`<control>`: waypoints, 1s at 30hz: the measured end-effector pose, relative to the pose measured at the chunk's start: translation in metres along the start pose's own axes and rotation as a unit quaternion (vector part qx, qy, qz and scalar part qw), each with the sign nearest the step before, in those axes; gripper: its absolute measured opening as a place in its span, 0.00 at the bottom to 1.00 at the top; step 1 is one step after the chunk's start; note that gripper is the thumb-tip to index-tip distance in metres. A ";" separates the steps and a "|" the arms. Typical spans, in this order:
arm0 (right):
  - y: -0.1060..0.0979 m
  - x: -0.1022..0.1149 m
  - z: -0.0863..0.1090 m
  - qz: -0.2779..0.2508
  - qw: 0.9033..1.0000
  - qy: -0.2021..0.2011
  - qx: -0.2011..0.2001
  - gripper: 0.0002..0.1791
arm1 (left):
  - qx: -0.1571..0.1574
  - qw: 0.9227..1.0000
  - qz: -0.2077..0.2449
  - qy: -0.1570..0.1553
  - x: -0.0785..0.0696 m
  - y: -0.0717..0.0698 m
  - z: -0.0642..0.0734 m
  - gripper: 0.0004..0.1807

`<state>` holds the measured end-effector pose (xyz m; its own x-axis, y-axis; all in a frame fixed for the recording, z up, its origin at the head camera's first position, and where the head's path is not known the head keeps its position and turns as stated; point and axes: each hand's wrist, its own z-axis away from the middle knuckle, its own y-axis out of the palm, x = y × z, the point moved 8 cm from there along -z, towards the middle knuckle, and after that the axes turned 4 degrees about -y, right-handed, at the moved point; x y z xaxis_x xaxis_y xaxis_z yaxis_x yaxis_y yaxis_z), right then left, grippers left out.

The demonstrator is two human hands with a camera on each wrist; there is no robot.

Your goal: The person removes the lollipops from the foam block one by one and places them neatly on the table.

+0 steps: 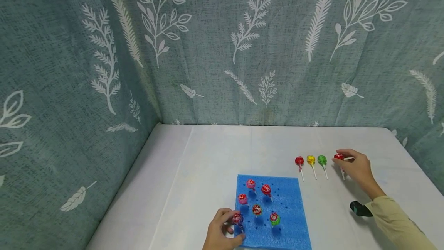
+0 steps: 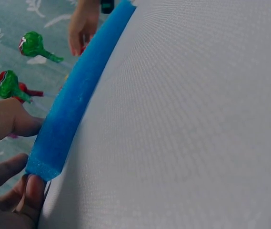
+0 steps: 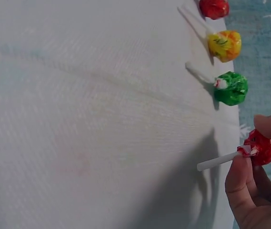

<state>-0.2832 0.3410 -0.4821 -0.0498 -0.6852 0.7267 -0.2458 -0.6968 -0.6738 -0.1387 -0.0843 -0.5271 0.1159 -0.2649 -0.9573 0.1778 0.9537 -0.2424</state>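
My right hand (image 1: 357, 167) pinches a red-wrapped lollipop (image 3: 264, 149) by its head at the right of the table, its white stick sticking out. To its left lie a green lollipop (image 1: 322, 160), a yellow one (image 1: 311, 160) and a red one (image 1: 299, 160) in a row. My left hand (image 1: 222, 230) grips the left edge of a blue foam block (image 2: 73, 105), fingers and thumb on its border. Beside those fingers a dark purple lollipop (image 1: 237, 218) stands in the foam. Several others, including a green one (image 1: 274, 219) and a red one (image 1: 266, 190), stand upright there.
A white-covered table (image 1: 208, 153) carries everything. Small dark holes dot the foam's top. A black object (image 1: 360, 208) sits at the right wrist by the sleeve (image 1: 399, 223). Green leaf-patterned cloth (image 1: 215, 49) hangs behind and at the left.
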 end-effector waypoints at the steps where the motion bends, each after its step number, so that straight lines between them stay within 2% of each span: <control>1: 0.001 -0.001 0.000 0.000 1.000 0.003 0.002 0.23 | -0.001 1.000 -0.002 0.001 0.000 0.000 0.000 0.30; 9: 0.005 -0.007 -0.005 0.000 0.999 0.032 0.007 0.25 | -0.005 1.000 -0.005 0.004 0.000 0.001 0.000 0.30; 25: 0.014 -0.002 -0.005 0.016 1.000 0.000 0.012 0.21 | -0.005 1.000 -0.005 -0.006 -0.001 0.001 0.001 0.30; 30: 0.015 -0.003 -0.005 0.020 1.000 0.001 0.005 0.21 | -0.006 1.000 0.003 -0.003 0.000 0.000 0.001 0.30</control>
<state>-0.2911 0.3335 -0.4933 -0.0624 -0.7125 0.6988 -0.2341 -0.6702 -0.7043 -0.1375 -0.0841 -0.5272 0.1236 -0.2593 -0.9579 0.1659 0.9571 -0.2376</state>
